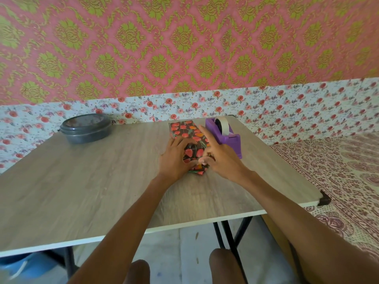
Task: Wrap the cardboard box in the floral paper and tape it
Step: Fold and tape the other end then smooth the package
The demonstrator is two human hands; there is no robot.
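box (184,130) is sitting toward the back of the flat wood-look table (82,181), just beside the purple plastic tape holder (227,138) | dark floral paper (194,152) is covering it, bunching at the near end | left hand (174,158) is pressing flat on it, fingers straight | right hand (223,158) is touching the near end, one finger sticking out; cannot tell if it is pinching

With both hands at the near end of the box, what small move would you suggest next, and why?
Probably press the floral paper down with the left hand and reach the right hand to the purple tape dispenser, just right of the box. The near-end folds look bunched, with no tape visible on them.
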